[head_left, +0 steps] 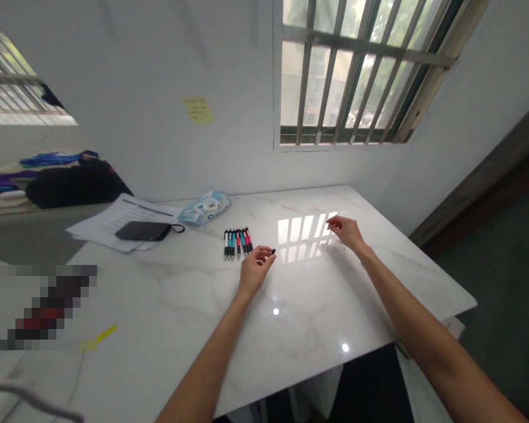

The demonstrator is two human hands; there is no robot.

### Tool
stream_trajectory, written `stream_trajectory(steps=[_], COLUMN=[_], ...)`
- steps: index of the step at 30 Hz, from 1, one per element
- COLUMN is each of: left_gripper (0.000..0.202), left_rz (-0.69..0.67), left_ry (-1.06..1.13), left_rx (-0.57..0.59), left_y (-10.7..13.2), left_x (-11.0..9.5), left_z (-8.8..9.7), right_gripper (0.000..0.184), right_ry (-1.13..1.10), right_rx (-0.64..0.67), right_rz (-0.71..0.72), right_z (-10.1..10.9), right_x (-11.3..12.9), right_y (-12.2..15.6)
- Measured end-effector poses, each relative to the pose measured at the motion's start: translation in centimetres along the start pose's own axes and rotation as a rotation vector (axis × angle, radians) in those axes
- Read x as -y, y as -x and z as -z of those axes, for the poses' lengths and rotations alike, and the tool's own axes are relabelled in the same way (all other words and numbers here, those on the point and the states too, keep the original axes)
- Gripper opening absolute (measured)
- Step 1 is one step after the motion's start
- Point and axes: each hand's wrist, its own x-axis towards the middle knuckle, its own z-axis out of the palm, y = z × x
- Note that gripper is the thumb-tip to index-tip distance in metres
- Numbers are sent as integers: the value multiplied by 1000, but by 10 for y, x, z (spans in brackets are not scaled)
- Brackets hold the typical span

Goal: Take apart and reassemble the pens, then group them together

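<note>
While the left hand [254,267] pinches a small black bit [273,251] beside the pens [237,242] mid-desk [194,305], keep that grip soft; the right hand [346,231] hovers loose, holding nothing.

No text, label, brand or number can be read. A yellow paper sticky note [198,110] on the white wall carries handwriting too small to make out. White printed paper sheets [114,223] on the white marble tabletop [317,305] show lines too blurred to read. A pale blue plastic wipes packet [205,208] bears a white label, also illegible.
</note>
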Motion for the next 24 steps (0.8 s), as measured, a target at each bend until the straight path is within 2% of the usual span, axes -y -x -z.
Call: stream_trajectory(steps=[2,5,9,13,24], left_gripper=[24,20,15,12,11], left_rz=[-45,-74,-107,-134,-153], left_ry=[-86,-165,-210,-221,-250], left_rx=[-11,-4,21,36,89], left_y=[2,3,5,7,9], left_x=[-1,-2,-5,-9,-11], left_z=[1,1,1,-1,-2], right_gripper=[25,31,34,36,33], right_ry=[-313,-669,-842,-880,-897], right_rx=[33,178,290,286,335], right_rz=[-5,-11,-31,-65,-69], right_z=[-20,-55,-86,-95,-96], right_x=[24,63,99,106,103], right_y=[8,28,52,62,70])
